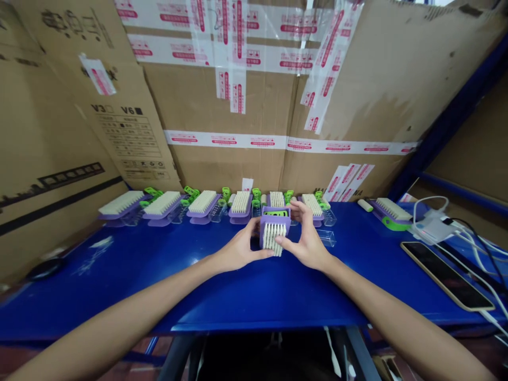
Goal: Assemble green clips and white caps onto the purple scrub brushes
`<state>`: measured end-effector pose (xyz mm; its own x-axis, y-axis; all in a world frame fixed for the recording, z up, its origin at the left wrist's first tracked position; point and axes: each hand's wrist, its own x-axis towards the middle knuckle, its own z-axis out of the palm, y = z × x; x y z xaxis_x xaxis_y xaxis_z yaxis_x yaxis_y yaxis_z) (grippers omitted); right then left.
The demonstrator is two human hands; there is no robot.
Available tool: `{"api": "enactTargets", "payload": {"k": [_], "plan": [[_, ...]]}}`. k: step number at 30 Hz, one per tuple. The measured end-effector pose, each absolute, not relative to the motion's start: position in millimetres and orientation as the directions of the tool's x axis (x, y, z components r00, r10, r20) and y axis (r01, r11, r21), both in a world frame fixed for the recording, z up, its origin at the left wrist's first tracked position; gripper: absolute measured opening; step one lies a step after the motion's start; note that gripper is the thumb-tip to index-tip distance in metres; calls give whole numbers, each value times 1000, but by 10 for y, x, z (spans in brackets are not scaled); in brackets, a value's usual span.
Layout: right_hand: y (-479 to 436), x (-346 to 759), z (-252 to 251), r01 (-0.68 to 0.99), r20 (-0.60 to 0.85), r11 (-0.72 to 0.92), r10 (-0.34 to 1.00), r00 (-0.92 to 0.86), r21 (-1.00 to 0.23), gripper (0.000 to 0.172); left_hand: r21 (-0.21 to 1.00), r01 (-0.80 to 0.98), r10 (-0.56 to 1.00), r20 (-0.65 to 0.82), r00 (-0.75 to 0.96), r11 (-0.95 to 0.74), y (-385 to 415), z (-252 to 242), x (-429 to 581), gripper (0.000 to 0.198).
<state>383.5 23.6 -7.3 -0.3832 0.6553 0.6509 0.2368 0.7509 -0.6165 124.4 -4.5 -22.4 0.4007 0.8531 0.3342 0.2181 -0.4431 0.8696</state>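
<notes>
A purple brush (273, 232) with off-white bristles is held just above the middle of the blue table (254, 299), bristle side turned toward the near edge of the table; a green piece is seen within its purple upper part. The brush is gripped at its left side by the left hand (237, 250), thumb laid along the lower bristles, fingers partly curled and their tips hidden behind it. The right side is held by the right hand (306, 241): thumb set against the bristles, fingers bent and parted from the thumb by about the width of the brush, with some tips hidden. Along the far edge of the table, six similar brushes (202, 205) are set in a row, with green clips (192, 192) and clear plastic parts beside them. A clear plastic case (326, 238) is seen lying on the table just beyond the right hand. Toward the right end of the table, another brush (392, 209), a phone (446, 276) and a white device (432, 228) with cables are noted. Behind the table, taped cardboard (222, 119) is stood upright.
</notes>
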Motion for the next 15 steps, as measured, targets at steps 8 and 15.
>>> {"api": "enactTargets", "payload": {"k": [8,15], "plan": [[233,3808,-110,245,608,725,679,-412,-644,106,862,200,846,367,387,-466,-32,-232,1238,84],[232,3785,-84,263,608,730,676,-417,-631,107,851,206,840,385,384,-484,-14,-282,1198,85]]}}
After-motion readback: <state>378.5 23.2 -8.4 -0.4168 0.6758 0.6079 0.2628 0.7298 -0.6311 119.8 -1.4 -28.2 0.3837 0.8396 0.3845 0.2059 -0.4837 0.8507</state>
